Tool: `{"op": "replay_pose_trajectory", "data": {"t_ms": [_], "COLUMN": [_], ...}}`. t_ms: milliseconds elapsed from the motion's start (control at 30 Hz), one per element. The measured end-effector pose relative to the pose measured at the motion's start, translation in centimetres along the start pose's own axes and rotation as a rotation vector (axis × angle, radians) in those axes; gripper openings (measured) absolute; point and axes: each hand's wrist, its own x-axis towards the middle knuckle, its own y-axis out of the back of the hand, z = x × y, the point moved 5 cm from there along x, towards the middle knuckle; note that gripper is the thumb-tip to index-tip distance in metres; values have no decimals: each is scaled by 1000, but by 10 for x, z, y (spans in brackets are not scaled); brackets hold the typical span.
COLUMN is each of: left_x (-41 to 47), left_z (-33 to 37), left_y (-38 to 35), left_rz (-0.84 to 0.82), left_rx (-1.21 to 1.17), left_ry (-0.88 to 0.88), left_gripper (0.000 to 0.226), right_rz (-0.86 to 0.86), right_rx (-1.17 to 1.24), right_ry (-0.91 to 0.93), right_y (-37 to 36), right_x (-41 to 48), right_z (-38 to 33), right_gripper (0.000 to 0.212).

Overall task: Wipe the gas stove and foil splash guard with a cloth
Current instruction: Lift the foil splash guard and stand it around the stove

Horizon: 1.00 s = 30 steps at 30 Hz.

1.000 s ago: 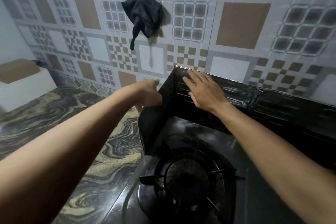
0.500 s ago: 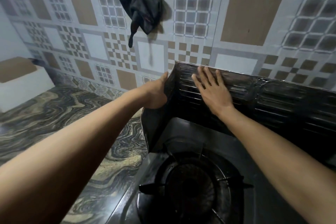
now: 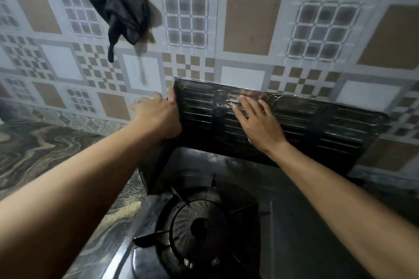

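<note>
The dark ribbed foil splash guard (image 3: 317,127) stands behind the gas stove (image 3: 294,233), folded round its left side. My left hand (image 3: 158,115) grips the guard's upper left corner, thumb on the inner face. My right hand (image 3: 258,124) lies flat and open against the back panel, fingers spread, with no cloth under it. The stove's burner (image 3: 201,229) with its pan support sits below, between my forearms. A black cloth (image 3: 122,16) hangs on the tiled wall, up and left of both hands.
A patterned tile wall (image 3: 249,29) rises directly behind the guard. To the left of the stove stretches a marbled countertop (image 3: 45,154).
The guard's back panel has been pushed more upright toward the wall. My left hand has shifted up to the corner, and my right hand has slid right along the panel.
</note>
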Motion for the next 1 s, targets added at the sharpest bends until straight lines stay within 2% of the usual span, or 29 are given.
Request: {"op": "replay_pose_trajectory", "data": {"t_ms": [100,200,300,400,467,567,733,833,933,1000], "left_x": [7,17,32,49,60,73,91,96,93,85], "left_z": [33,83,123,148,155,164,181,187,186,184], "left_y": [-2,-7,-30,-55,-67,-78,-86,-86,-85,-79], "left_rz": [82,175,130,96,96,110,26,17,-14,-59], "left_rx": [59,-36,-139,-121,-132,-159,-169,-196,-194,-179], "left_ry": [22,-173,-355,-441,-434,-400,-265,-218,-188,-165], "left_gripper": [96,99,102,103,100,99,94,91,96,107], "right_rz": [-64,-141,-138,-74,-45,-27,-131,-138,-167,-179], "right_rx": [-56,-84,-74,-60,-41,-86,-129,-108,-53,-10], "right_ry": [-102,-126,-77,-43,-46,-152,-231,-250,-265,-289], "right_y": [-1,-9,-17,-24,-25,-28,-39,-48,-48,-38], "right_x": [-33,-53,-59,-60,-66,-90,-120,-118,-117,-118], "right_z": [28,59,77,85,91,110,140,142,138,137], "right_gripper": [61,73,80,84,86,83,92,95,98,100]}}
